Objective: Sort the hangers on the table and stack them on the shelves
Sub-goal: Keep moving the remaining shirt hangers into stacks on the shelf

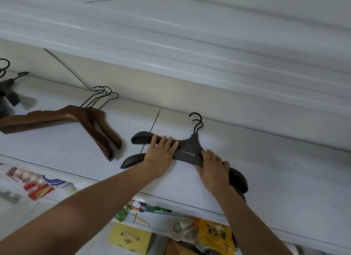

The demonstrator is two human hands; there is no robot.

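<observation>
Two dark grey hangers (187, 152) with black hooks lie stacked on the white shelf (266, 169), slightly fanned apart. My left hand (161, 156) rests flat on their left arms, fingers straight. On the right arm of the stack my right hand (213, 168) presses down with fingers extended. A pile of several brown wooden hangers (83, 121) lies to the left on the same shelf. At the far left edge are more grey hangers (8, 91), blurred.
Another white shelf board (171, 51) hangs close above. Below the shelf's front edge I see a lower level with a yellow tissue box (129, 239), a yellow bag (215, 235), a tape roll (177, 227) and red packages (36, 188).
</observation>
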